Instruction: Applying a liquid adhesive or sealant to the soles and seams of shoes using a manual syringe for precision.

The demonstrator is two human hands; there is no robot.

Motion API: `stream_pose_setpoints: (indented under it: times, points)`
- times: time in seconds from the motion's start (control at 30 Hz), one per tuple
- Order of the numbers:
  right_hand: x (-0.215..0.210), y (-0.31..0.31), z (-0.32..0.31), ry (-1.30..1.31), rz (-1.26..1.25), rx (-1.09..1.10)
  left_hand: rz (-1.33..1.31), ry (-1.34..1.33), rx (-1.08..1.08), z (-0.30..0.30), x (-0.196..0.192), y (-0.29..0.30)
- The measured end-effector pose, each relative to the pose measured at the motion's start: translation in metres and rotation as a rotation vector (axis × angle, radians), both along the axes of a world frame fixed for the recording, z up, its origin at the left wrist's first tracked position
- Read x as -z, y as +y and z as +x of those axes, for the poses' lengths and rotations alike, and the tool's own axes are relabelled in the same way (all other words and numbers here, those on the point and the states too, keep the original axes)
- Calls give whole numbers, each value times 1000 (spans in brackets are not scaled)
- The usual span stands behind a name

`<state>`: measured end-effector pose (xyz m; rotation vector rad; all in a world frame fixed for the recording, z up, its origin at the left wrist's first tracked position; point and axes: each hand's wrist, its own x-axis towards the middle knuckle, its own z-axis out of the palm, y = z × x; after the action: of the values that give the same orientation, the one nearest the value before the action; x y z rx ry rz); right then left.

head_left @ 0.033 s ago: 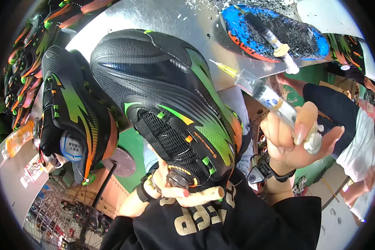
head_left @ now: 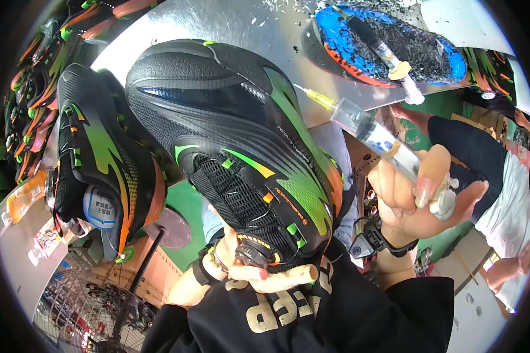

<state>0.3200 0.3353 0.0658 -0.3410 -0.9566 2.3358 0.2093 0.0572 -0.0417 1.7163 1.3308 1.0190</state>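
Note:
A black shoe [head_left: 212, 112] with green and orange side panels is held up before me, its toe pointing to the far left. My left hand [head_left: 250, 267] grips it at the collar by the dial, with the fingers partly hidden inside and behind it. In my right hand [head_left: 421, 188] is a clear syringe [head_left: 374, 132] with a yellow needle tip [head_left: 319, 97], closed in the fingers. That tip points toward the shoe's side and looks apart from it. A matching shoe [head_left: 94, 141] with a round blue-and-white label inside stands to the left.
A blue and black sole-shaped pad [head_left: 330, 35] lies on the metal table [head_left: 247, 23], with another syringe [head_left: 388, 56] across it. More shoes [head_left: 32, 117] are piled at the far left. A wire fan guard [head_left: 94, 306] is at lower left. Another person's dark clothing [head_left: 468, 147] shows at right.

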Motion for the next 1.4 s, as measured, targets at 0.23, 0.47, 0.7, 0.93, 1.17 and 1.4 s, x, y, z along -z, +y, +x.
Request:
stream_pose_setpoints:
  times: [0.23, 0.47, 0.7, 0.93, 1.17, 1.4]
  points:
    - [5, 2, 4, -120, 202, -119, 27, -7, -15, 4, 0, 0]
    - [8, 2, 0, -76, 243, -112, 43, -6, -17, 6, -1, 1]
    - [-3, 4, 5, -213, 339, -163, 53, 3, -22, 4, -4, 0]
    - [-21, 4, 18, -396, 383, -253, 76, 27, -24, 5, -3, 3]
    - [-26, -8, 33, -461, 275, -220, 87, 70, -21, -4, -11, -4]
    - [-26, -16, 49, -587, 320, -135, 125, 158, -33, -6, -19, 2]
